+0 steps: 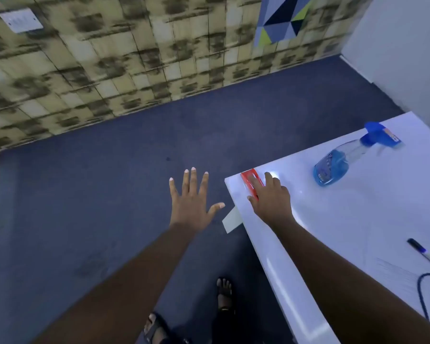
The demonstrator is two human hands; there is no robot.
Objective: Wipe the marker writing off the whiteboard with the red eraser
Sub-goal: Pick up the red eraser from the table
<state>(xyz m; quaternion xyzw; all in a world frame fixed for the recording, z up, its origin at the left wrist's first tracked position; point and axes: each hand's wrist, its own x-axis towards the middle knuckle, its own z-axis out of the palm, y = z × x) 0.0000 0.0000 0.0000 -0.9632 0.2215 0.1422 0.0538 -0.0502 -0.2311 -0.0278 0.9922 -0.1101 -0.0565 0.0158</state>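
Fingers [256, 182] of the right hand [271, 198] lie over the red eraser [249, 180], one stretched along its top and the thumb at its near end, so the hand seems to be closing round it; whether it is truly gripped I cannot tell. That eraser sits at the far corner of the white counter [358, 232], close to the edge. The left hand [189, 203] hangs over the blue floor [109, 194] with its fingers spread wide and holding nothing. By its looks the eraser is a small, light, stiff block, probably plastic on top with a soft pad below, and the glossy surface may let it slide toward the edge if pushed. Taking it across its two long sides, thumb against fingers, should give the firmest hold for wiping. A spray bottle [338, 165] lies on its side well apart, and a marker [425, 254] rests nearer the person. No whiteboard writing shows plainly here.
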